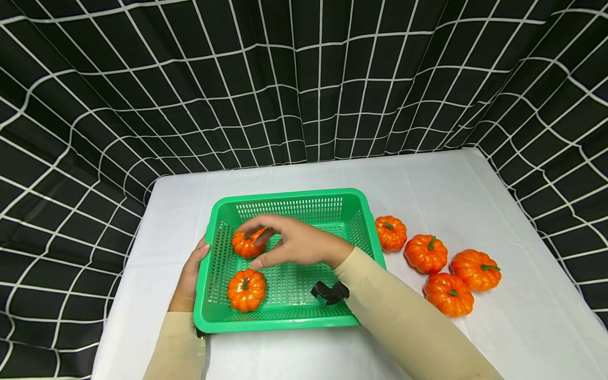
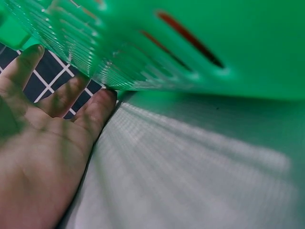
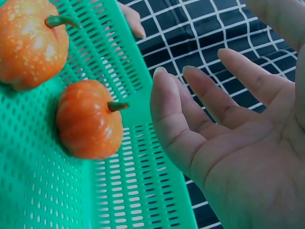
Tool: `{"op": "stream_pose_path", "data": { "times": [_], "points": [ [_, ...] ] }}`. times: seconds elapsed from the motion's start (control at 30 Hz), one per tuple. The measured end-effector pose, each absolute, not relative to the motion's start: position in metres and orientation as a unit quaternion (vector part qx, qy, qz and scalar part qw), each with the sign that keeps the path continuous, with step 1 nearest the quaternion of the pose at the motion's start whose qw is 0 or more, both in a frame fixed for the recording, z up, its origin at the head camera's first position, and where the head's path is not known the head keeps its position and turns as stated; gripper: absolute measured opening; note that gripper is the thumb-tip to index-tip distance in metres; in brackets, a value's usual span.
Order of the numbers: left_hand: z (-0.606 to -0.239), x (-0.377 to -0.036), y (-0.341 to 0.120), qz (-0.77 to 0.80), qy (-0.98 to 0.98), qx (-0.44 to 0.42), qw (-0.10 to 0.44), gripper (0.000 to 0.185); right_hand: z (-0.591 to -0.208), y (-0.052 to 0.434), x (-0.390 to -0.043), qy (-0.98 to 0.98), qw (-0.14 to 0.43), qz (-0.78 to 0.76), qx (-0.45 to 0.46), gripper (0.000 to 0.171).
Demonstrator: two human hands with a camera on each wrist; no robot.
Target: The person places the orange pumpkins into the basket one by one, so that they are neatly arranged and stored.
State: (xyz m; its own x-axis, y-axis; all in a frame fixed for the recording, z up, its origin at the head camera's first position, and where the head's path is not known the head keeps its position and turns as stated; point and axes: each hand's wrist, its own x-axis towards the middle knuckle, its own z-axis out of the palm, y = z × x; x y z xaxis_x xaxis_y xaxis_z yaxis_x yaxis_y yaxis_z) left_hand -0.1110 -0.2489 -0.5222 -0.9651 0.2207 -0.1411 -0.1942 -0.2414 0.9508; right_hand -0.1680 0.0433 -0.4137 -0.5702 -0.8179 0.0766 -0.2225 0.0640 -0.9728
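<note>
Over the green basket (image 1: 290, 203) on the white table (image 1: 499, 211), our right hand (image 1: 296, 245) hovered with fingers spread, just above a small pumpkin (image 1: 244, 247). Our left hand (image 1: 190, 274) rested flat against the basket's left wall; four pumpkins (image 1: 426, 253) lay outside.

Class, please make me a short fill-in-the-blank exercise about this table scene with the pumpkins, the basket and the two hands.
1. The green basket has ____ pumpkins inside it.
2. On the white table, to the right of the basket, lie ____ pumpkins.
3. The left hand rests against the basket's ____ side.
4. The right hand is open above the ____ pumpkin in the basket.

Missing words: two; four; left; far
</note>
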Motion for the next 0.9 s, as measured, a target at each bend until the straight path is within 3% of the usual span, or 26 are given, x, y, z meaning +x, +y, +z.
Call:
{"op": "stream_pose_path", "data": {
  "times": [0.9],
  "points": [
    [-0.524,-0.111,-0.25,0.793,0.593,0.012,0.138,0.068,-0.41,0.084,-0.168,0.69,0.205,-0.61,-0.33,0.059]
  ]
}}
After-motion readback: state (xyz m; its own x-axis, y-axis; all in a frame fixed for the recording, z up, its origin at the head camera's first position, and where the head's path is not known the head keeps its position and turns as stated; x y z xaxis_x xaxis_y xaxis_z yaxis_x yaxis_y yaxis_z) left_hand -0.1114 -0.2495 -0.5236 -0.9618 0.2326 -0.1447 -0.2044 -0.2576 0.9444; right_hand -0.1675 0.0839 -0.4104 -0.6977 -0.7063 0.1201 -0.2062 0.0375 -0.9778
